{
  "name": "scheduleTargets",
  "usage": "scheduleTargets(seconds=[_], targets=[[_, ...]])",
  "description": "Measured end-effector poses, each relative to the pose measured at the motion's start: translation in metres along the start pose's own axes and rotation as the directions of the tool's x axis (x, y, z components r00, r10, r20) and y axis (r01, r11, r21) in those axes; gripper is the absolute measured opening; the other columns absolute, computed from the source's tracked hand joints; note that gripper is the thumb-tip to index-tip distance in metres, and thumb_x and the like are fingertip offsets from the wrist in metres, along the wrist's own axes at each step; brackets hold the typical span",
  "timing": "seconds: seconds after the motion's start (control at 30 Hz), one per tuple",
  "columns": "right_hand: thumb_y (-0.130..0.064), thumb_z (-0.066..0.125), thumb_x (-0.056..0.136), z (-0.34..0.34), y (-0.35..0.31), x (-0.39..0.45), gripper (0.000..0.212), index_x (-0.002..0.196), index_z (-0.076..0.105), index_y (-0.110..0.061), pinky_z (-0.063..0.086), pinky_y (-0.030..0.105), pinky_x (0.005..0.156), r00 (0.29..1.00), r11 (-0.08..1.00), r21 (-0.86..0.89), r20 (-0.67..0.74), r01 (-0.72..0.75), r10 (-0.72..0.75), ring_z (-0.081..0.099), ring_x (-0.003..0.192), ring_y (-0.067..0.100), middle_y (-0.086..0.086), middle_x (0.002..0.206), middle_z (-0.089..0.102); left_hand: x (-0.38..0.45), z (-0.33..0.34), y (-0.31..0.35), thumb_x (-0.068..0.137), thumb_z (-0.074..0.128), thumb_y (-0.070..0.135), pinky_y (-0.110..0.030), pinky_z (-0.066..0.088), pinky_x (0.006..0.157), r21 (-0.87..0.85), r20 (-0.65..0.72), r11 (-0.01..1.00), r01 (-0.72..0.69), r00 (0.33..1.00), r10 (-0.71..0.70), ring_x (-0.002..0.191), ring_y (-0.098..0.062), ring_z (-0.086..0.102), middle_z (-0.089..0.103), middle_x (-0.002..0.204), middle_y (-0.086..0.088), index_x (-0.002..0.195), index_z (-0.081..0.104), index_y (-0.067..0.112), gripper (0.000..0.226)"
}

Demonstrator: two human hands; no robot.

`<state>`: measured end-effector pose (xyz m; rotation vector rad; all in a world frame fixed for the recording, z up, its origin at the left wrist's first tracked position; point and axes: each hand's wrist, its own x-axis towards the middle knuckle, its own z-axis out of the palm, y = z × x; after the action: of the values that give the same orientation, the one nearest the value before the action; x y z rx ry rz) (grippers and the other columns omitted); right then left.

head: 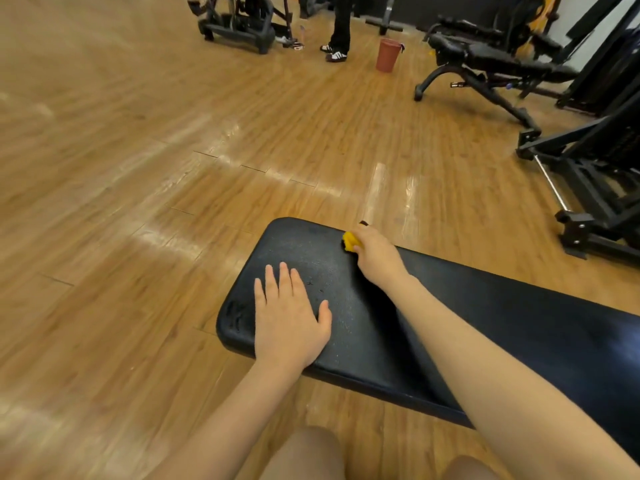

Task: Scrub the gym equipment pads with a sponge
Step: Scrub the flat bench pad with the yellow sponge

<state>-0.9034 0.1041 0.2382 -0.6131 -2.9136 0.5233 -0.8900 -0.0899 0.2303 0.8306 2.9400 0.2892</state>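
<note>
So the black bench pad (433, 327) is the worktop here, running from the middle of the shot off to the lower right, and everything else I'll place relative to it. The left hand (289, 318) lies flat on the pad's near rounded end, palm down, fingers (284, 280) straight and slightly spread, thumb out to the side, holding nothing. The right hand (375, 254) is up at the pad's far edge, near the far corner, with its fingers curled around a yellow sponge (350, 240). Only a bit of the sponge pokes out on the left of the fist, and it's touching the pad surface right at that edge. The pad looks a bit speckled and shiny between the two hands, could be wet, can't say for sure.

Bare knees (304, 455) show below the pad at the bottom of the frame. The wooden floor (138, 168) stretches out beyond and left of the pad. Well beyond the pad there's a reddish-brown bucket (388, 54) standing on the floor, with a person's legs in dark trousers and striped sneakers (336, 56) just to its left. Beyond the pad to the right sits an adjustable black bench (491, 60), and closer on that side, a black machine frame (588, 188).
</note>
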Motion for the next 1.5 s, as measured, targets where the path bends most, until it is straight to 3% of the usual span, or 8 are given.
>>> scheduleTargets(seconds=[0.1, 0.2, 0.5, 0.73, 0.93, 1.13, 1.3, 1.5], targets=[[-0.005, 0.041, 0.096, 0.013, -0.045, 0.024, 0.037, 0.134, 0.044, -0.004, 0.023, 0.03, 0.105, 0.986, 0.988, -0.025, 0.08, 0.152, -0.149, 0.031, 0.134, 0.027, 0.013, 0.142, 0.04, 0.001, 0.0, 0.0, 0.097, 0.02, 0.055, -0.044, -0.003, 0.118, -0.002, 0.001, 1.0, 0.022, 1.0, -0.022, 0.147, -0.03, -0.006, -0.001, 0.159, -0.015, 0.151, 0.003, 0.004, 0.077], [-0.007, 0.038, 0.099, 0.022, -0.077, 0.042, 0.044, 0.143, 0.032, -0.008, 0.007, 0.021, 0.108, 0.954, 0.967, -0.03, 0.173, 0.252, -0.243, 0.015, 0.142, 0.019, 0.007, 0.153, 0.024, 0.002, 0.001, -0.001, 0.097, 0.019, 0.055, -0.042, -0.004, 0.117, -0.011, 0.01, 1.0, 0.02, 1.0, -0.02, 0.147, -0.029, -0.007, -0.001, 0.159, -0.015, 0.151, 0.004, 0.003, 0.076], [0.0, 0.048, 0.093, 0.02, -0.032, -0.003, 0.043, 0.134, 0.048, -0.013, 0.015, 0.017, 0.111, 0.888, 0.908, 0.143, 0.196, 0.394, -0.417, 0.023, 0.14, 0.011, 0.0, 0.147, 0.036, 0.002, 0.0, -0.002, 0.097, 0.02, 0.053, -0.041, -0.002, 0.118, -0.025, 0.038, 0.999, 0.048, 0.998, -0.047, 0.147, -0.03, -0.005, -0.001, 0.158, -0.019, 0.15, 0.005, 0.0, 0.077], [0.012, 0.043, 0.089, -0.022, 0.013, -0.013, 0.034, 0.12, 0.054, 0.01, 0.024, 0.017, 0.103, 0.983, 0.978, 0.141, 0.078, 0.153, -0.165, 0.04, 0.129, 0.034, 0.026, 0.135, 0.047, 0.002, 0.003, -0.001, 0.096, 0.025, 0.051, -0.041, -0.001, 0.119, -0.034, 0.015, 0.999, 0.036, 0.999, -0.035, 0.147, -0.031, -0.003, 0.001, 0.158, -0.02, 0.15, 0.006, -0.001, 0.078], [-0.006, 0.044, 0.096, 0.02, -0.065, 0.023, 0.047, 0.142, 0.037, -0.012, 0.016, 0.034, 0.116, 0.907, 0.938, 0.058, 0.241, 0.342, -0.346, 0.017, 0.143, 0.019, 0.004, 0.153, 0.025, 0.002, 0.003, -0.002, 0.097, 0.021, 0.052, -0.041, 0.0, 0.118, -0.024, 0.016, 0.999, 0.033, 0.999, -0.033, 0.147, -0.031, -0.004, 0.001, 0.158, -0.02, 0.15, 0.005, 0.0, 0.076], [0.003, 0.044, 0.094, 0.007, -0.014, -0.03, 0.049, 0.141, 0.036, -0.008, 0.025, 0.032, 0.114, 0.953, 0.963, 0.078, 0.143, 0.257, -0.266, 0.02, 0.142, 0.019, 0.006, 0.152, 0.027, 0.003, 0.004, -0.002, 0.098, 0.021, 0.051, -0.041, 0.001, 0.119, -0.009, 0.038, 1.0, 0.026, 0.999, -0.025, 0.147, -0.031, -0.003, 0.001, 0.158, -0.02, 0.15, 0.004, -0.001, 0.076], [0.008, 0.041, 0.093, -0.034, 0.053, -0.089, 0.04, 0.132, 0.046, 0.002, 0.021, -0.003, 0.097, 0.998, 0.981, 0.19, 0.05, 0.029, -0.039, 0.029, 0.135, 0.015, 0.015, 0.143, 0.039, 0.001, 0.005, -0.004, 0.097, 0.022, 0.05, -0.041, 0.001, 0.119, -0.028, 0.027, 1.0, 0.014, 1.0, -0.013, 0.147, -0.031, 0.0, 0.003, 0.158, -0.02, 0.15, 0.006, -0.002, 0.075], [0.007, 0.041, 0.092, -0.046, 0.032, -0.076, 0.036, 0.127, 0.05, 0.006, 0.027, 0.013, 0.101, 1.0, 0.985, 0.172, -0.013, -0.012, 0.015, 0.044, 0.125, 0.024, 0.023, 0.138, 0.044, 0.002, 0.005, -0.003, 0.097, 0.022, 0.051, -0.041, 0.003, 0.119, -0.026, 0.019, 1.0, 0.009, 1.0, -0.009, 0.147, -0.031, 0.001, 0.004, 0.158, -0.02, 0.15, 0.008, -0.002, 0.076]])
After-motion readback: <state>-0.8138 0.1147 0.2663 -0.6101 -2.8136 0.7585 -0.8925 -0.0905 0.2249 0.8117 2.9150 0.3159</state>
